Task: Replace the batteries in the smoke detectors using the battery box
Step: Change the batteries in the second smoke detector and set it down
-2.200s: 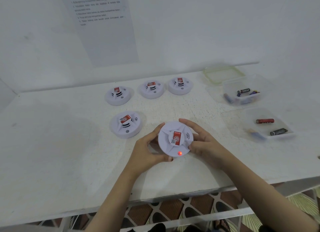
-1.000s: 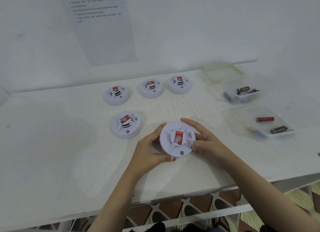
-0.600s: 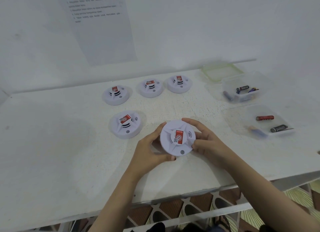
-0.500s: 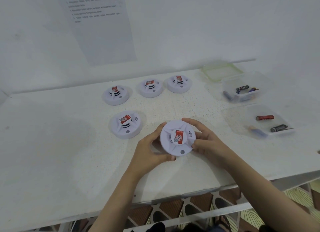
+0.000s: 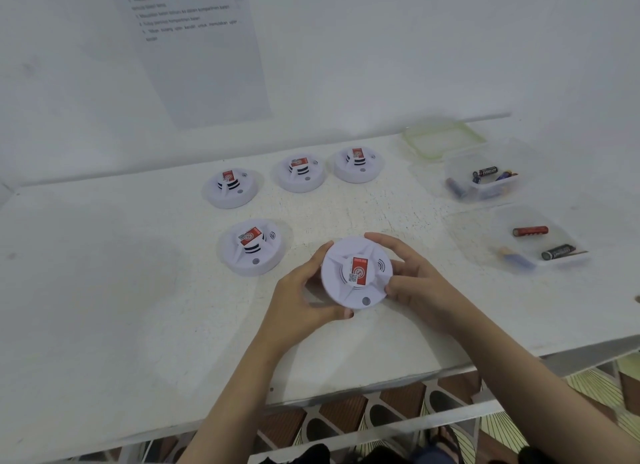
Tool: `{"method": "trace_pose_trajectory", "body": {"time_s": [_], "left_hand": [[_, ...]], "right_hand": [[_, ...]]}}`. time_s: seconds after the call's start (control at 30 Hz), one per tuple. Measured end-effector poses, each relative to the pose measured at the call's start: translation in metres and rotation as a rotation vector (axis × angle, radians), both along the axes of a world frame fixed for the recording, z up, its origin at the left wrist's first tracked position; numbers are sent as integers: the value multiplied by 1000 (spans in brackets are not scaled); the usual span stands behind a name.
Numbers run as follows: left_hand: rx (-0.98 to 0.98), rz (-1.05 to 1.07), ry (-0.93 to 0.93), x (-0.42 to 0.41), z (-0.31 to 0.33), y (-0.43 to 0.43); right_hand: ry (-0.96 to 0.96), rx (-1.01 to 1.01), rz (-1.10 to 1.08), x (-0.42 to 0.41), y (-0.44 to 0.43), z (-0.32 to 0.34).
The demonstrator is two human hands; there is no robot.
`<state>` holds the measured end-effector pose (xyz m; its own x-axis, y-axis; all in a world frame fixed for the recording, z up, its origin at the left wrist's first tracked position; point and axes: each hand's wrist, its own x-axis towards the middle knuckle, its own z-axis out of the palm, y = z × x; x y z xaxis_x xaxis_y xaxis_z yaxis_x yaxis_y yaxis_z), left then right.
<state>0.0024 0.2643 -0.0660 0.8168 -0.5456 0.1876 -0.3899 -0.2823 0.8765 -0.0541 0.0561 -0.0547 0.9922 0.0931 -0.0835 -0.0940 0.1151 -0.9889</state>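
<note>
A white round smoke detector (image 5: pixel 356 292) with a red label faces up near the table's front edge. My left hand (image 5: pixel 304 302) grips its left rim and my right hand (image 5: pixel 417 287) grips its right rim, fingers curled round it. Its small indicator near the front is dark. Another detector (image 5: pixel 252 247) lies just to the left, and three detectors (image 5: pixel 301 172) stand in a row farther back. A clear battery box (image 5: pixel 481 181) with several batteries sits at the right.
A shallow clear tray (image 5: pixel 540 245) at the right holds a red battery (image 5: pixel 530 230), a black one and a blue one. A green-rimmed lid (image 5: pixel 443 139) lies behind the box. A printed sheet (image 5: pixel 194 47) hangs on the wall. The table edge (image 5: pixel 346 394) runs below my wrists.
The detector's red indicator light, lit 2.2 s ago, has gone dark. Both hands keep their hold on the detector, with almost no movement.
</note>
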Motion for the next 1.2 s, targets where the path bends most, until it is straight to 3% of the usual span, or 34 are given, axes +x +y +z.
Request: {"method": "trace_pose_trajectory", "body": {"time_s": [0.17, 0.53, 0.8, 0.97, 1.13, 1.2], "left_hand": [[32, 45, -62, 2, 0, -2], [184, 66, -191, 28, 15, -24], [306, 59, -111, 44, 18, -37], [431, -1, -78, 49, 29, -31], [305, 272, -169, 101, 56, 9], [401, 404, -226, 139, 62, 27]], "right_hand": [[-35, -32, -43, 0, 2, 1], [-164, -368, -250, 30, 4, 3], [-268, -659, -342, 55, 2, -8], [-238, -762, -405, 52, -1, -16], [-230, -776, -542, 49, -1, -16], [-233, -801, -541, 51, 0, -17]]}}
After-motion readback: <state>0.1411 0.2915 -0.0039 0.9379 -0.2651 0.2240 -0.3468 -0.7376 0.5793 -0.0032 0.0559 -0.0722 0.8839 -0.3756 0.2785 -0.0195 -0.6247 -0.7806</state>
